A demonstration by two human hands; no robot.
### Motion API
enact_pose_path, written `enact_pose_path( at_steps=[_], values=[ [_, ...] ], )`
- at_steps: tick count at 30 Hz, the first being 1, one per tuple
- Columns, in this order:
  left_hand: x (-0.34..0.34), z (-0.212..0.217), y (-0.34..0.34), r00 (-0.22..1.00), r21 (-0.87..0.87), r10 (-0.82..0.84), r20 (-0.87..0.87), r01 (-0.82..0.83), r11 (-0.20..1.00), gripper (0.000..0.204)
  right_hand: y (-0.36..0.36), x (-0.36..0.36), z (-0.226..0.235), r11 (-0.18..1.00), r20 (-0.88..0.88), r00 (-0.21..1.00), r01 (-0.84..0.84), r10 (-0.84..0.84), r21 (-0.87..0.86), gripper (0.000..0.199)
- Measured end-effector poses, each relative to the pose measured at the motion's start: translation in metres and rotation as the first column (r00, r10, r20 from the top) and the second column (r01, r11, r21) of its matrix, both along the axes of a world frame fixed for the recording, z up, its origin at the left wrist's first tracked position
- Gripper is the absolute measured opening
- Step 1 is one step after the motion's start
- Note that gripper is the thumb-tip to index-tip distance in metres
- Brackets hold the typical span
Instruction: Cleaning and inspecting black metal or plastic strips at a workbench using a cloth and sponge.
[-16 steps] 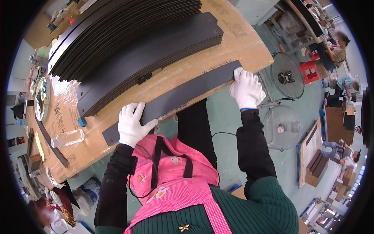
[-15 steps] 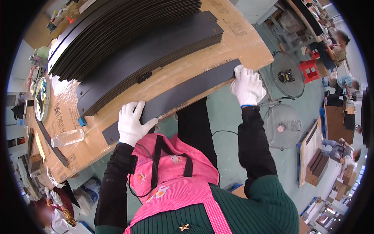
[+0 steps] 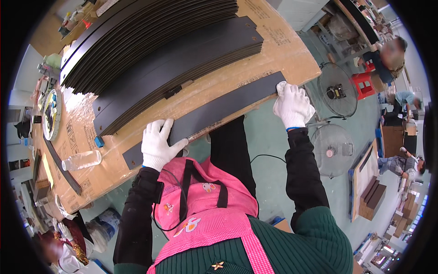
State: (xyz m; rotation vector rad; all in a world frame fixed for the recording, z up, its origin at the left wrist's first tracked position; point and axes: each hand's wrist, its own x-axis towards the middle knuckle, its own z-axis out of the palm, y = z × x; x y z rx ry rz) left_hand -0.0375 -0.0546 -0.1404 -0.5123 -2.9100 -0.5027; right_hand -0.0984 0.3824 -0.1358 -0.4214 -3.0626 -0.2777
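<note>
A long dark grey strip board (image 3: 219, 105) lies flat along the near edge of the cardboard-covered table. My left hand (image 3: 157, 142), in a white knit glove, presses on the board's left part with fingers spread and the thumb reaching its near edge. At the right end, my gloved right hand (image 3: 294, 105) is closed, its fingertips against the board's end. A crumpled white bit shows at those fingertips, too alike the glove to name. Beyond the board sits a stack of similar dark boards (image 3: 182, 68) with holes at their ends, and behind it a taller fanned stack (image 3: 150, 32).
On the table's left are a clear bottle (image 3: 82, 160), a small blue block (image 3: 99, 141), a roll of tape (image 3: 51, 114) and a thin dark strip (image 3: 61, 165). Two floor fans (image 3: 336, 91) and a red stool (image 3: 363, 86) stand to the right. Other people work farther off.
My right hand has shifted slightly right and nearer to me at the board's end. The left hand keeps its place on the board. The whole view has moved a little.
</note>
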Motion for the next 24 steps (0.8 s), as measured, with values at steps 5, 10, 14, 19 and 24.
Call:
enact_pose_path(
  at_steps=[5,10,14,19,24],
  values=[
    [-0.002,0.001,-0.001,1.0,-0.015,-0.017,0.007,0.017,1.0,0.074,0.005,-0.005,0.0,1.0,-0.012,1.0,-0.019,0.019,-0.007,0.03],
    [-0.002,-0.001,0.001,1.0,0.0,-0.015,0.006,0.015,1.0,0.074,0.006,0.001,-0.002,1.0,0.015,1.0,0.022,-0.022,0.004,0.029],
    [-0.002,-0.001,-0.001,1.0,-0.021,-0.019,-0.004,0.019,1.0,0.075,0.001,-0.006,0.008,1.0,0.051,0.999,-0.009,0.008,0.018,0.031],
    [-0.002,0.0,0.001,1.0,-0.002,-0.013,0.01,0.013,1.0,0.075,0.0,0.003,0.001,0.999,0.014,1.0,0.028,-0.027,-0.029,0.029],
    [-0.003,-0.002,-0.001,1.0,-0.022,-0.024,-0.017,0.024,0.999,0.075,0.004,-0.005,0.012,0.999,0.023,0.998,-0.052,0.052,-0.004,0.03]
  ],
)
